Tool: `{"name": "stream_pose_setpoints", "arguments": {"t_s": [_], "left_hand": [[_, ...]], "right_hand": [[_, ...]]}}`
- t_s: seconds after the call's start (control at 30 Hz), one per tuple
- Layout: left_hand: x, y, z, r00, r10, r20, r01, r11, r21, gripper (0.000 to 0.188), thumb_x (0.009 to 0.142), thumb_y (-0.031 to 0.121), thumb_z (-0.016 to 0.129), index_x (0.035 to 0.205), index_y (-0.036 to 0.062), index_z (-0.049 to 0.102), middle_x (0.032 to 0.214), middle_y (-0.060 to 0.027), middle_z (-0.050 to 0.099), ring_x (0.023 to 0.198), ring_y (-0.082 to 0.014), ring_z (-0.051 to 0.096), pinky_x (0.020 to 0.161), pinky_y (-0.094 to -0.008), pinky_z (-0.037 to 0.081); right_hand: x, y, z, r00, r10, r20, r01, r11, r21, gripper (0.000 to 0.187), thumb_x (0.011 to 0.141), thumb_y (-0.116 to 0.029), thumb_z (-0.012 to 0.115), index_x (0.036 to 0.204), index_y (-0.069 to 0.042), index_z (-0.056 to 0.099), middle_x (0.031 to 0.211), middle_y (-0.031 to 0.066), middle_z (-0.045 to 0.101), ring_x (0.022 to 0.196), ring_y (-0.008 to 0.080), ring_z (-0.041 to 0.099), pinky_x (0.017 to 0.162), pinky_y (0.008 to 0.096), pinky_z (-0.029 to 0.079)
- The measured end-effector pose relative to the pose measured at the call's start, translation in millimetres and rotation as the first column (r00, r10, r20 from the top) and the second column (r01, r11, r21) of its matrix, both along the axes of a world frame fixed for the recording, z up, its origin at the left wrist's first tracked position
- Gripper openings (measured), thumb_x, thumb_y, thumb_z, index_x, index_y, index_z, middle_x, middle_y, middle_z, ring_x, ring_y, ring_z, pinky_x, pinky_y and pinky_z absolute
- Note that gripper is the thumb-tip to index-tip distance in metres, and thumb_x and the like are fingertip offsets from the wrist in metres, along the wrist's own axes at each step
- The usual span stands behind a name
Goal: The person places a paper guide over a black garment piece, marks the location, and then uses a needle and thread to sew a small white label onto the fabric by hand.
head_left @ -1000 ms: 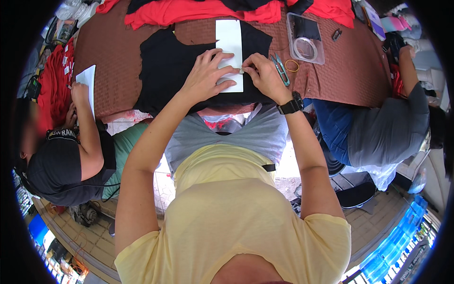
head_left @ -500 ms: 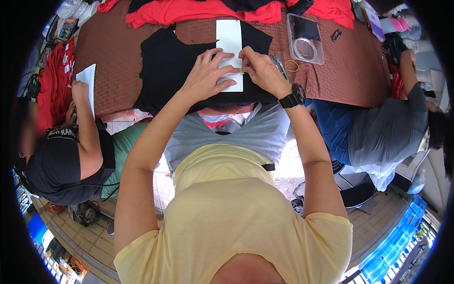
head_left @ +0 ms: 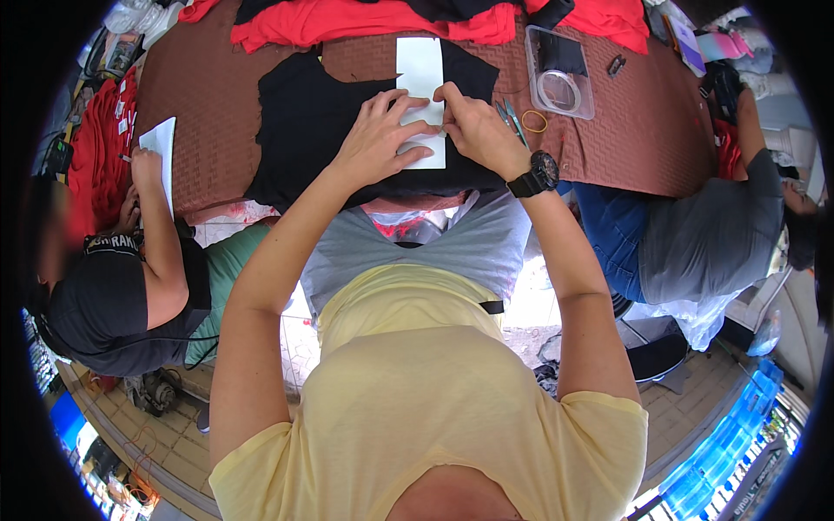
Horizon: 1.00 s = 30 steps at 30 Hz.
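Observation:
A black cloth piece [head_left: 300, 117], cut like a garment panel, lies flat on the table in front of me. On top of it is a long white card strip [head_left: 420, 65], running away from me. My left hand [head_left: 380, 139] rests on the strip with its fingers spread, pressing it against the cloth. At the strip's right edge, my right hand [head_left: 482, 130] is closed in a pinch, the index finger bent. Whatever its fingertips grip is hidden. A dark watch sits on my right wrist.
Beside my right hand lie small snips [head_left: 514, 122] and a yellow rubber band [head_left: 534, 122]. A clear plastic box [head_left: 561, 74] with a tape roll stands further right. Red cloth [head_left: 373, 22] is heaped along the far side. One person writes on paper at left; another sits at right.
My right hand has shifted slightly along the strip's right edge, its wrist turning a little. The left hand stays in place on the strip.

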<state>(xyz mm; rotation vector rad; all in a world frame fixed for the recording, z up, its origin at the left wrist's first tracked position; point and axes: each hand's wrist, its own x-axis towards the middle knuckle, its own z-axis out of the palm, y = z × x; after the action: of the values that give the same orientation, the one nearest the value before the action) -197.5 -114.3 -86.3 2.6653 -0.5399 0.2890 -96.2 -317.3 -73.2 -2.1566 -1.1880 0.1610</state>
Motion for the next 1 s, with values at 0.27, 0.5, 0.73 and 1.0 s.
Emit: {"name": "stream_pose_setpoints", "arguments": {"t_s": [0.27, 0.5, 0.73, 1.0], "left_hand": [[0, 0, -1, 1.0, 0.001, -0.004, -0.001, 1.0, 0.005, 0.036, 0.09, 0.038, 0.07, 0.122, 0.0232, 0.07, 0.145, -0.0044, 0.051, 0.139, -0.0334, 0.04, 0.11, -0.0502, 0.036], [0, 0, 1, 1.0, -0.003, -0.008, 0.003, 1.0, -0.016, 0.035, 0.09, 0.038, 0.07, 0.122, 0.0236, 0.071, 0.145, -0.0046, 0.051, 0.139, -0.033, 0.04, 0.111, -0.0503, 0.036], [0, 1, 1, 1.0, -0.002, -0.001, 0.002, 1.0, 0.006, 0.036, 0.09, 0.039, 0.07, 0.122, 0.0233, 0.071, 0.145, -0.0042, 0.051, 0.139, -0.033, 0.04, 0.11, -0.0508, 0.036], [0, 1, 0, 1.0, 0.001, -0.002, -0.001, 1.0, 0.009, 0.035, 0.09, 0.038, 0.07, 0.122, 0.023, 0.07, 0.146, -0.0033, 0.051, 0.139, -0.0331, 0.04, 0.11, -0.0507, 0.036]], "right_hand": [[-2, 3, 5, 0.999, -0.041, 0.026, 0.04, 0.999, 0.016, 0.044, 0.083, 0.009, 0.066, 0.119, -0.004, 0.045, 0.082, 0.0175, 0.066, 0.083, 0.0397, 0.068, 0.072, 0.0475, 0.052], [-5, -6, 8, 0.986, -0.078, -0.145, 0.094, 0.99, 0.105, 0.046, 0.081, 0.011, 0.066, 0.12, -0.004, 0.046, 0.086, 0.0179, 0.067, 0.086, 0.0408, 0.068, 0.072, 0.0485, 0.052], [-2, -4, -3, 0.993, -0.031, -0.115, 0.036, 0.999, 0.039, 0.043, 0.085, 0.007, 0.065, 0.122, -0.007, 0.047, 0.089, 0.0176, 0.068, 0.092, 0.04, 0.068, 0.075, 0.0508, 0.052], [3, -1, 0, 0.996, 0.004, -0.089, -0.006, 1.0, -0.029, 0.045, 0.084, 0.009, 0.063, 0.122, -0.008, 0.046, 0.091, 0.0194, 0.068, 0.093, 0.0417, 0.068, 0.076, 0.0514, 0.052]]}}
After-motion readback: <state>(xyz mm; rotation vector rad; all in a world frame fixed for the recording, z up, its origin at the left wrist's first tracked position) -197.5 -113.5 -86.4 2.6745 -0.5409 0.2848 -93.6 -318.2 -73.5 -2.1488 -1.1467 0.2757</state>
